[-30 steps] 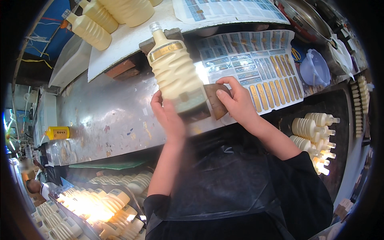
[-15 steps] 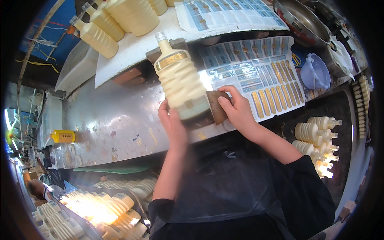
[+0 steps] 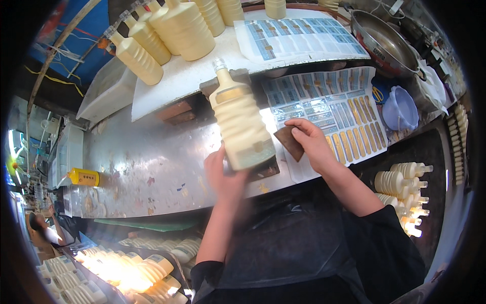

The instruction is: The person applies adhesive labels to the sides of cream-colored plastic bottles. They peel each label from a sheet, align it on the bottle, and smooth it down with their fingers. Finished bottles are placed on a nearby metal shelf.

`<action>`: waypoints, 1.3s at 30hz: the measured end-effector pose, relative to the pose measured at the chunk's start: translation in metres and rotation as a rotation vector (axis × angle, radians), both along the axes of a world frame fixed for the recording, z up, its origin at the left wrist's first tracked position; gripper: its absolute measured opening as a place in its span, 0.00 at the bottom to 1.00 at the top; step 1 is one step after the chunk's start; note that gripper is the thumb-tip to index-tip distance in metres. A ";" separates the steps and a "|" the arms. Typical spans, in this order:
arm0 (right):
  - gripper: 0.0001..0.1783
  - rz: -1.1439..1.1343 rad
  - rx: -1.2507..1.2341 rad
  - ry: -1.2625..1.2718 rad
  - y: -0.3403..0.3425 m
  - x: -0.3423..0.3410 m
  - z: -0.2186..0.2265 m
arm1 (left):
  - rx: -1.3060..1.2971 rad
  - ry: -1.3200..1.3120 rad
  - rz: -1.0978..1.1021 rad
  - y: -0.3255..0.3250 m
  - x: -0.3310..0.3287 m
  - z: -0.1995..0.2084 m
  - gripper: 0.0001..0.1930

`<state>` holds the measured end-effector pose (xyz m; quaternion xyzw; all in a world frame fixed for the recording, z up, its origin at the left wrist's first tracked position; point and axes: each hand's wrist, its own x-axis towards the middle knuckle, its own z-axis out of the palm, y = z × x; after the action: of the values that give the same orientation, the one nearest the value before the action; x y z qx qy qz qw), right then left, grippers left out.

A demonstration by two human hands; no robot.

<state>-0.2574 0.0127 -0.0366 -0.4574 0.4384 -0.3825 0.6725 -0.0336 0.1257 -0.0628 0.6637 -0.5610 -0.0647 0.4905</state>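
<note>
A cream, ribbed bottle [image 3: 243, 126] with a clear neck lies tilted on a dark support, its neck pointing away from me. Across its shoulder runs a gold label [image 3: 232, 94], and a greyish band crosses its lower end. My left hand [image 3: 223, 175] grips the bottle's lower left side; its fingers are blurred and partly hidden by the bottle. My right hand [image 3: 315, 144] pinches a flat brown scraper-like piece [image 3: 290, 143] between thumb and fingers, just right of the bottle and apart from it. Beside that hand lies a sheet of blue and gold stickers [image 3: 324, 96].
Several cream bottles [image 3: 189, 33] stand on the white shelf, near another sticker sheet [image 3: 298, 38]. A purple bucket [image 3: 400, 107] and a metal pan [image 3: 387, 38] are at right. A yellow bottle [image 3: 83, 177] lies left. More bottles [image 3: 397, 185] lie low on both sides.
My right hand has drawn the brown piece off the bottle's lower right side, leaving a gap. My left hand stays at the bottle's lower left. The whole view has shifted slightly.
</note>
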 end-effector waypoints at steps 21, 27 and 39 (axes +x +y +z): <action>0.17 0.130 -0.095 0.342 -0.042 -0.048 0.047 | -0.010 -0.366 -0.108 -0.012 -0.006 0.040 0.33; 0.10 0.100 -0.802 0.963 0.024 -0.115 0.007 | -0.066 -0.332 -0.101 -0.008 -0.024 0.036 0.31; 0.19 0.132 -0.887 1.164 0.028 -0.096 -0.010 | -0.259 -0.367 -0.359 -0.009 -0.071 0.055 0.13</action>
<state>-0.3537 0.0406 -0.0468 -0.8410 0.5002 -0.1779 0.1041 -0.1046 0.1171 -0.0082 0.4862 -0.7524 0.0432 0.4422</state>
